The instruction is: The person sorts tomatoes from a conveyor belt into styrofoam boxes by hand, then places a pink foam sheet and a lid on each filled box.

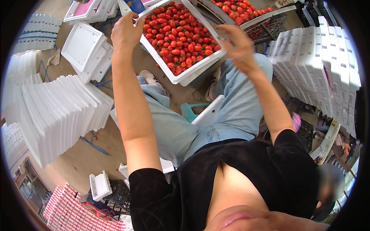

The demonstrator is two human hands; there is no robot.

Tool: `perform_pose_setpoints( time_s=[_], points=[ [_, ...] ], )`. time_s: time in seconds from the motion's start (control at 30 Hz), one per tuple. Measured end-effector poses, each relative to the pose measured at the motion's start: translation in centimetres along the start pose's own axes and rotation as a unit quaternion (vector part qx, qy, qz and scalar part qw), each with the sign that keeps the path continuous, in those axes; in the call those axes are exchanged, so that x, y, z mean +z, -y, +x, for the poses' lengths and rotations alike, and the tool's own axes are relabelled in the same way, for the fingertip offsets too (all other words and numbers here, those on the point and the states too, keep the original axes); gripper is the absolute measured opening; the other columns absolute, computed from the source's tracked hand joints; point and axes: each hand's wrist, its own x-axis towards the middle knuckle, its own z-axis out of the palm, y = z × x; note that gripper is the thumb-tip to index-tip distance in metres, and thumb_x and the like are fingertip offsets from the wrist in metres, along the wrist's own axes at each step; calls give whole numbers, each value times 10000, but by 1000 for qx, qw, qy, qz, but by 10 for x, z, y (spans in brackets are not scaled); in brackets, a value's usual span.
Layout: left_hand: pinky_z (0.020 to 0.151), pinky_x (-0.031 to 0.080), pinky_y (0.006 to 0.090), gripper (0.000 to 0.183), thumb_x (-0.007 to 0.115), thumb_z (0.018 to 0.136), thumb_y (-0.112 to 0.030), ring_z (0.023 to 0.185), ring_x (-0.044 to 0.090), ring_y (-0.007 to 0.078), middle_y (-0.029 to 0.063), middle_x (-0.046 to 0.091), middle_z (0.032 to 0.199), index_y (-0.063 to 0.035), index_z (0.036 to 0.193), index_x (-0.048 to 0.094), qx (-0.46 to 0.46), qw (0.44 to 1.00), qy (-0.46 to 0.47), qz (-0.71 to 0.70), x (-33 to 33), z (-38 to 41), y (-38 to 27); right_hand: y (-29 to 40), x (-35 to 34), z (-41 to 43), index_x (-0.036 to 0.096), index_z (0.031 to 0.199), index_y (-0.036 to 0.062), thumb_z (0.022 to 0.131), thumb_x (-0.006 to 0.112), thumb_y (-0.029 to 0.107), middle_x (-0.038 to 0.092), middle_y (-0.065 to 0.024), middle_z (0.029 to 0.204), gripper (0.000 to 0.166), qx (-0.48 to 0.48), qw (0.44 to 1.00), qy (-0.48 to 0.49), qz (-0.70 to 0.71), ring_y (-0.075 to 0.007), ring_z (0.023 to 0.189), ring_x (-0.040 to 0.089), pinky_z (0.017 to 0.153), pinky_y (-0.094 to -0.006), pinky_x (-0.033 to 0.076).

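A white foam box (173, 77) full of red cherry tomatoes (180, 39) stands before my knees, on top of another white piece. My left hand (127, 30) is at the box's upper left rim, with thumb and fingers apart around the corner area; whether it grips the rim I cannot tell. My right hand (238, 46) is blurred, over the right side of the box near its rim, fingers spread, with nothing visible in it. A blue object (135, 5) stands by the box's far left corner.
More tomatoes (240, 11) lie in a metal-edged chute ahead right, above a dark crate (267, 27). White foam lids (63, 106) and foam boxes (315, 63) are stacked at both sides. A green stool (188, 112) is between my legs. Another person (329, 184) is at lower right.
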Motion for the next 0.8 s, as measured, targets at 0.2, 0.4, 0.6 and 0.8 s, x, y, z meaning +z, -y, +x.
perform_pose_setpoints(
  time_s=[0.2,0.4,0.6,0.8],
  points=[
    [849,521,453,371,655,868,-382,973,678,318,107,720,1020,-89,1090,698,-9,1000,-6,-19,3,1,-4,-69,160,34,270,1542,130,897,551,614,170,-216,1596,854,69,960,67,-262,-486,1439,177,1169,-587,189],
    [797,528,400,334,682,856,-340,870,683,273,111,718,915,-64,1042,705,-24,999,-18,-26,-7,-1,9,-65,206,83,310,1542,206,922,473,639,245,-169,1600,774,-9,951,63,-304,-436,1481,141,1196,-576,103],
    [792,529,400,357,682,855,-355,873,681,278,116,716,914,-59,1054,701,-7,999,-13,-40,-5,-1,10,-53,208,79,447,1459,239,971,500,473,331,-85,1569,544,-129,934,123,-309,-322,1444,288,1184,-520,177],
    [848,526,445,390,661,859,-396,982,676,321,129,714,1015,-85,1092,693,-22,999,22,-27,-6,-2,8,-37,165,31,635,1260,198,929,615,281,494,-56,1414,342,-197,950,116,-213,-294,1246,468,1056,-467,336]
  ],
)
